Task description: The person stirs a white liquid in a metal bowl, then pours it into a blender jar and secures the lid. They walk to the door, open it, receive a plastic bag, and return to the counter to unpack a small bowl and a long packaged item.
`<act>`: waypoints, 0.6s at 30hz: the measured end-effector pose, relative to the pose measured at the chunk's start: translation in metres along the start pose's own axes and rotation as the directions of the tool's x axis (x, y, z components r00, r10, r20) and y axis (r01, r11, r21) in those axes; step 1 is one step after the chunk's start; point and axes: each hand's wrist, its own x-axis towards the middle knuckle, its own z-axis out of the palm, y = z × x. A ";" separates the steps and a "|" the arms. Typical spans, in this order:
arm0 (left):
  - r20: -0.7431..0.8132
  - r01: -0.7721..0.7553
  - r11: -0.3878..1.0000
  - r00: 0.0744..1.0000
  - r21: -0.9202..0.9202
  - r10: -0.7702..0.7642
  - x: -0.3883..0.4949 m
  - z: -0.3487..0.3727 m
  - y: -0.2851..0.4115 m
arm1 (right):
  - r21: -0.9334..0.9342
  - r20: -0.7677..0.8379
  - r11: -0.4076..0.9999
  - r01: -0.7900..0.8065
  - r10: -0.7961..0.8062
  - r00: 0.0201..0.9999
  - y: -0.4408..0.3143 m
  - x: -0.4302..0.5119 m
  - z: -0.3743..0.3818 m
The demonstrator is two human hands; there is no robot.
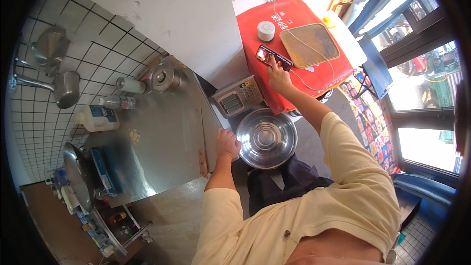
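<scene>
My right hand reaches over a red-covered table, index finger on the lit screen of a smartphone. A cable runs from the phone. My left hand rests with curled fingers at the right edge of a steel worktop; whether it grips anything is hidden. Close beside it is a wide stainless steel bowl, with nothing seen inside. An electronic scale with a keypad stands just beyond the bowl. A knife with a wooden handle lies on the worktop, left of my left hand.
Pale pieces lie on the worktop. Behind them stand a white jug, a plastic bottle and a lidded steel pot. A tray and a white round container sit on the red cover. Windows line the right.
</scene>
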 end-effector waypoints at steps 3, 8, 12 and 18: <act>0.003 0.001 1.000 1.000 0.003 -0.001 0.000 0.000 0.000 | -0.008 -0.042 1.000 0.005 -0.005 0.999 -0.003 0.000 0.003; -0.001 -0.002 1.000 1.000 0.005 0.002 0.000 0.000 0.000 | 0.007 0.028 1.000 -0.009 0.008 1.000 -0.007 -0.001 0.007; -0.070 -0.033 0.999 0.997 0.005 0.033 0.000 0.001 -0.001 | 0.002 -0.014 1.000 0.005 -0.005 1.000 -0.008 -0.007 0.004; -0.088 -0.051 0.999 0.995 0.001 0.051 -0.001 0.005 -0.003 | 0.097 0.014 0.993 0.061 -0.062 0.998 -0.004 -0.025 -0.002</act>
